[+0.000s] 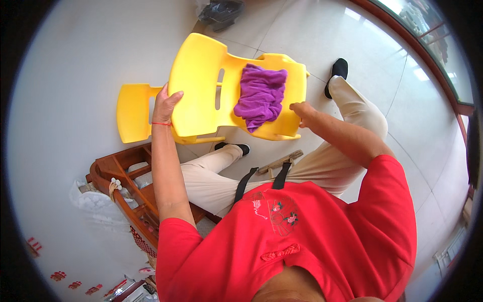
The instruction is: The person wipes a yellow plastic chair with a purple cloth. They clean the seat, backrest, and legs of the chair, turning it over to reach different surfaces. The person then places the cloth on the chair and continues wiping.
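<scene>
A yellow plastic chair (196, 87) is held up before me, its backrest towards the left and its seat towards the right. My left hand (166, 105) grips the outer edge of the backrest, with the thumb on its face. At the seat's right edge, my right hand (303, 113) grips the rim. A crumpled purple cloth (262, 96) lies on the seat, touched by neither hand. Partly hidden behind this chair, a second yellow chair (134, 113) shows its backrest at the left.
A brown wooden frame (122, 185) with compartments stands by the wall at lower left, near a translucent plastic bag (92, 200). A dark plastic bag (222, 13) lies on the tiled floor at the top. A glass-fronted cabinet (434, 41) is at upper right.
</scene>
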A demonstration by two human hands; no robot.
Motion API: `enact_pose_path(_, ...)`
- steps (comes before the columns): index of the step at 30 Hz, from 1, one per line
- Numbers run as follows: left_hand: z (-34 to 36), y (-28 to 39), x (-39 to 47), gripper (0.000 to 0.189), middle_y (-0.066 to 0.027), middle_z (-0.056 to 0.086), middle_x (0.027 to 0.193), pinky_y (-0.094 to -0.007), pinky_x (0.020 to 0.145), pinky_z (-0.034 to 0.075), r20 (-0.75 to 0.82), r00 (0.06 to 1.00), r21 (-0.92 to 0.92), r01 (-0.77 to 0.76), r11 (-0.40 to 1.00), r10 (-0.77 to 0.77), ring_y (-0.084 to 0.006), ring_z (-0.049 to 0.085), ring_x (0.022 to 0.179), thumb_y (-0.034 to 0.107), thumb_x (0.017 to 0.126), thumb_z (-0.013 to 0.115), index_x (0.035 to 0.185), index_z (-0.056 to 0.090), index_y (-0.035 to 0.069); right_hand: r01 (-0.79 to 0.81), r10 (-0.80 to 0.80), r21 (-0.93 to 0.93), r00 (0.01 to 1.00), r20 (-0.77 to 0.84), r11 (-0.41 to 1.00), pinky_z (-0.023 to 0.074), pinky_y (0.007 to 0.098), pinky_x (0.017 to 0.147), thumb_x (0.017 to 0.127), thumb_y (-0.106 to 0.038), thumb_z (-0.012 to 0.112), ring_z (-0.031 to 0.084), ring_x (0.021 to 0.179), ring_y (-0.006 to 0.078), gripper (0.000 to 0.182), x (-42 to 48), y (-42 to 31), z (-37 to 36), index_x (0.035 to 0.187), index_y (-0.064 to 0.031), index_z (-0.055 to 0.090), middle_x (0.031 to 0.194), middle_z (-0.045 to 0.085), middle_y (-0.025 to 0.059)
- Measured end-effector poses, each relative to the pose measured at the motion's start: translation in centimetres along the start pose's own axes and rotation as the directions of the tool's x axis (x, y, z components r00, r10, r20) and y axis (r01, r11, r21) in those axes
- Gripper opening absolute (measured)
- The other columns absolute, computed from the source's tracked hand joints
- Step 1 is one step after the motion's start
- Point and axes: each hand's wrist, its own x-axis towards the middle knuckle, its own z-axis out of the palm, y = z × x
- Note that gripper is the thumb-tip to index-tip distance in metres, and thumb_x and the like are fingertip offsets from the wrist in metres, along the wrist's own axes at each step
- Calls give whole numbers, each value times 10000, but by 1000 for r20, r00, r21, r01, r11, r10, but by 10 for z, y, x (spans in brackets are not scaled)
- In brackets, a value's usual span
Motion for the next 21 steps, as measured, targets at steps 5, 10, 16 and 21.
enact_pose_path(5, 7, 2, 32, 507, -107, 631, 1068, -285, 824, 513, 79, 997, 67, 9, 998, -14, -169, 624, 919, 94, 770, 644, 1237, 512, -52, -58, 57, 59, 998, 8, 997, 508, 443, 763, 806, -233, 644, 609, 1011, 323, 515, 3, 14, 2, 1223, 34, 503, 1182, 568, 171)
enact_pose_path(10, 17, 33, 45, 467, -97, 640, 1080, -318, 844, 511, -45, 998, 458, 65, 887, -49, -208, 628, 948, 90, 775, 643, 1217, 537, -18, 74, -74, 22, 997, -12, 997, 509, 418, 806, 802, -248, 639, 604, 1030, 339, 521, -6, 4, 19, 1224, 32, 516, 1186, 565, 199)
enact_pose_path(16, 101, -7, 10, 373, -160, 572, 1237, -393, 982, 443, 22, 644, 855, -408, 319, 765, -324, 536, 1172, 51, 801, 606, 1171, 566, 27, 469, -500, -186, 846, -185, 863, 345, 497, 1033, 773, -217, 626, 389, 1288, 375, 640, -39, -37, 14, 1324, 15, 399, 1383, 393, 228)
enact_pose_path(21, 185, -97, 15, 448, -187, 487, 1351, -414, 1049, 379, 344, 798, 756, -548, 357, 495, -356, 474, 1240, 138, 762, 685, 1182, 586, 20, 602, -954, -776, 300, 4, 186, 149, 478, 1152, 825, -119, 536, 173, 1413, 370, 581, -47, -55, -1, 1364, 9, 363, 1486, 239, 227)
